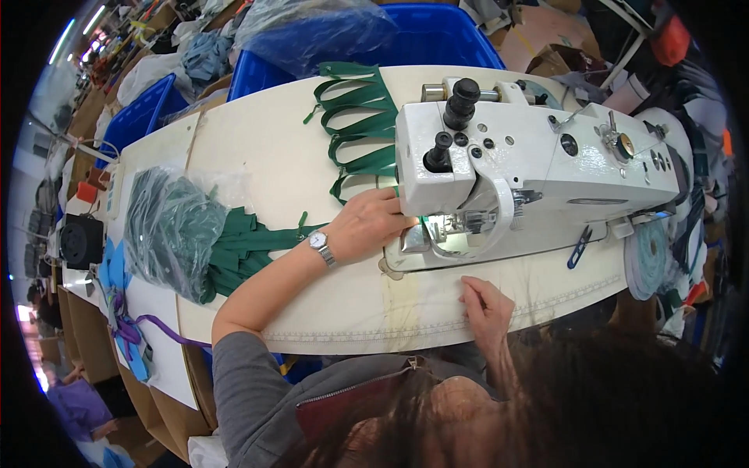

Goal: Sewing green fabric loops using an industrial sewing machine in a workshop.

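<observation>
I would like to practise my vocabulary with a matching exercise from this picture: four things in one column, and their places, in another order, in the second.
Column one
1. Left hand
2. Right hand
3. Thread snips
4. Clear plastic bag

Column two
A. Around one end of a bundle of green strips
B. Beside the needle area of the sewing machine
C. Lying to the right of both hands
D. At the near edge of the tabletop

Right pairs: 1-B, 2-D, 3-C, 4-A
</observation>
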A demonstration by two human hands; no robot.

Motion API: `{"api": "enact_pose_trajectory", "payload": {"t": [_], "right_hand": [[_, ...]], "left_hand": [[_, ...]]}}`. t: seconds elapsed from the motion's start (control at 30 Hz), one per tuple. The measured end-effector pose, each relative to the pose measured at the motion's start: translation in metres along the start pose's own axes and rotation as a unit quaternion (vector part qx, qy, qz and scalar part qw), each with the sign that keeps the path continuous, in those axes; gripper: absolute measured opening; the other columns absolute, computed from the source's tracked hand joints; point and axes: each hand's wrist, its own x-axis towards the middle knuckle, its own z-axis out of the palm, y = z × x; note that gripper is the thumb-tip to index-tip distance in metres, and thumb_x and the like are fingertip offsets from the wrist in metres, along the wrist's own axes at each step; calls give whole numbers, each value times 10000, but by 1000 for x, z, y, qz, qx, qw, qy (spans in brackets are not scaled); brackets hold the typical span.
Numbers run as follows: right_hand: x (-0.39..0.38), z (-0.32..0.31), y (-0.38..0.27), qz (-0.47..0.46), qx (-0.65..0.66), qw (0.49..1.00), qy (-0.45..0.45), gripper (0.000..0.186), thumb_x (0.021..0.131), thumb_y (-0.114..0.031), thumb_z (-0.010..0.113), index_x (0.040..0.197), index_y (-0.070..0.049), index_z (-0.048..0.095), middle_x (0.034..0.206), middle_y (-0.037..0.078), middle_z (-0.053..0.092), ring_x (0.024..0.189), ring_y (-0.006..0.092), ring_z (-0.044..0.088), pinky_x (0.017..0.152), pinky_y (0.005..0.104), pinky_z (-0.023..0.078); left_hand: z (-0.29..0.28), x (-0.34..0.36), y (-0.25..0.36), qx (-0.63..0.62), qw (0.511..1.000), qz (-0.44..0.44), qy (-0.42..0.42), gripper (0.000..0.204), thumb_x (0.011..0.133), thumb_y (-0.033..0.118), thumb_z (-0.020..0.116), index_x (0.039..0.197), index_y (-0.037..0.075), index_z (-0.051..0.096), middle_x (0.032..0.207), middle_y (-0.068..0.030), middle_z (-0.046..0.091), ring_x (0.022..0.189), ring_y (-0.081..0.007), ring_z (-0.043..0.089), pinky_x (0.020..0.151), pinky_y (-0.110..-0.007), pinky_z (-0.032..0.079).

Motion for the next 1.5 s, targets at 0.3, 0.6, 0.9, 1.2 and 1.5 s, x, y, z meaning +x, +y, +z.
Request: {"api": "enact_pose_trajectory", "payload": {"t": [0.3,0.6,0.9,1.2,1.5], "right_hand": [[-5,0,-1,-2,11,1000,-8,164,889,-20,602,1036,12,666,783,70,655,617,87,593,540,210,484],[5,49,-58,-45,156,954,-252,459,788,-207,759,1174,-13,603,1005,110,664,810,187,665,581,261,501],[9,56,-44,178,317,909,-204,217,963,-148,539,1103,8,597,721,14,606,595,58,549,504,208,439],[32,44,-48,213,384,886,-152,522,926,-63,509,1429,-61,368,703,55,599,473,83,486,405,208,367],[17,14,-33,57,70,994,-57,522,900,-31,549,1406,-56,422,760,65,644,578,99,565,557,235,477]], "left_hand": [[-21,-21,-3,233,969,-72,-24,366,776,58,562,1136,115,591,966,-33,608,769,-194,572,688,-327,453],[-47,-55,67,-590,689,-406,108,419,817,-52,629,1228,12,573,1229,-24,576,902,-61,565,781,-213,469],[-31,-56,68,-346,866,-284,222,419,811,-79,592,1207,54,561,1317,-147,508,1175,-303,534,991,-422,438],[-5,-47,57,-10,998,61,-1,254,799,129,637,1047,117,587,1226,-40,610,1044,-184,617,977,-476,404],[-10,-33,34,81,989,120,-37,218,776,121,628,993,116,651,1131,3,639,733,-131,595,609,-268,476]]}}
